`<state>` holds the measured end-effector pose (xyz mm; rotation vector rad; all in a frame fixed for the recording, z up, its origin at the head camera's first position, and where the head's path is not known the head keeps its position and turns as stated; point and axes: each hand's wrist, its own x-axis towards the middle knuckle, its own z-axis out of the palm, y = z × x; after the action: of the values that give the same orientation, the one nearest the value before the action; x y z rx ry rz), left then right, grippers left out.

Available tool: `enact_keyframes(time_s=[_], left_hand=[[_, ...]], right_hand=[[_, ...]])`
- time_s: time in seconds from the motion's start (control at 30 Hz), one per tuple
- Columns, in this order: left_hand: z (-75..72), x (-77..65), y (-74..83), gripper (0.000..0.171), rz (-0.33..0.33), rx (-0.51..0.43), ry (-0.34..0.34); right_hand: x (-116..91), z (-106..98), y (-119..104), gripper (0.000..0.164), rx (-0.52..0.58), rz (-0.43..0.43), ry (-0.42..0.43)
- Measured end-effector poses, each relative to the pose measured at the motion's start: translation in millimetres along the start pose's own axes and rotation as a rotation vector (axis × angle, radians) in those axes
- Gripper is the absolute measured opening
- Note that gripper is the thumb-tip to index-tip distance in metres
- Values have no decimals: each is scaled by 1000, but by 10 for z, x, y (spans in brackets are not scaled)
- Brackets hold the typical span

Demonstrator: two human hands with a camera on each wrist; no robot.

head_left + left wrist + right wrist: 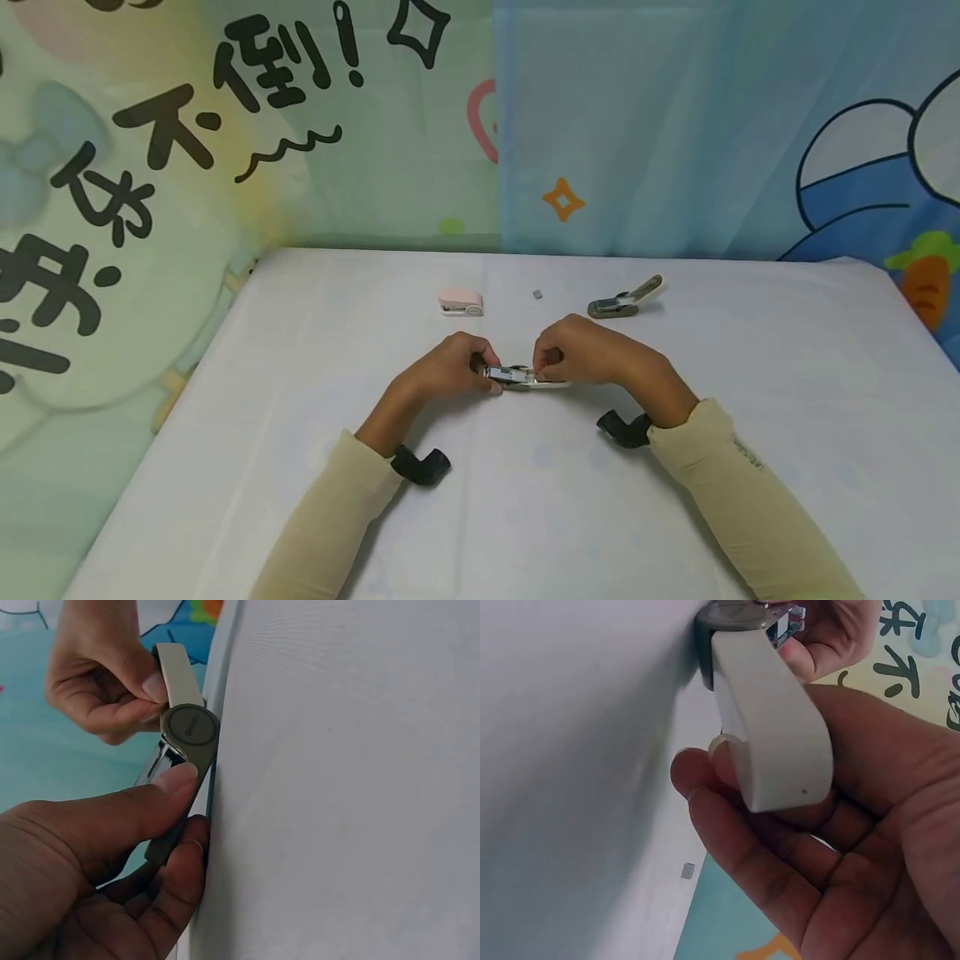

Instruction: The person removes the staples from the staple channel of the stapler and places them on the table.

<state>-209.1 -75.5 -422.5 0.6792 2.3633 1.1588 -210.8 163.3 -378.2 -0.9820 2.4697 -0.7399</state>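
Observation:
An opened-out stapler (513, 378) with a grey body and a white arm lies low over the table in front of me. My left hand (452, 367) grips the grey end between thumb and fingers; the left wrist view shows its thumb on the grey body (199, 754). At the other side, my right hand (588, 350) has its fingers curled in a pinch at the white arm (780, 727). That arm partly hides the right fingertips in the right wrist view. Whether they also hold something small cannot be made out.
Behind the hands, a pink stapler (461, 303) stands at the left and a second grey-and-white stapler (624, 301) lies opened at the right. Between them is a small grey piece (537, 294). A printed curtain (615, 125) hangs behind the white table (525, 517).

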Motion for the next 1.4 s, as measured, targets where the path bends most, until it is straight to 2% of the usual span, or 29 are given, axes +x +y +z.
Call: enact_keyframes(time_s=[0.23, 0.43, 0.5, 0.6, 0.73, 0.87, 0.97, 1.2, 1.4], left_hand=[[-1, -6, 14, 22, -27, 6, 10], [-13, -17, 11, 26, -39, 36, -4], [-19, -21, 0, 26, -36, 49, 1], [-15, -10, -15, 25, -23, 48, 1], [-9, 4, -24, 24, -23, 23, -8], [-16, 1, -24, 23, -32, 13, -8], [-11, 14, -22, 22, -30, 17, -13], [-2, 27, 9, 21, -34, 21, -9], [-2, 18, -5, 22, -44, 30, -6]], right_hand=[[3, 18, -12, 6, -34, -12, 30], [24, 59, -103, 3, -232, 21, 102], [45, 90, -168, 3, -280, 8, 147], [78, 158, -251, 4, -340, -77, 218], [129, 280, -305, 4, -411, -167, 262], [158, 378, -334, 5, -462, -116, 275], [159, 414, -337, 4, -429, -67, 274], [152, 414, -312, 5, -208, 12, 265], [169, 438, -284, 9, -160, -20, 289]])
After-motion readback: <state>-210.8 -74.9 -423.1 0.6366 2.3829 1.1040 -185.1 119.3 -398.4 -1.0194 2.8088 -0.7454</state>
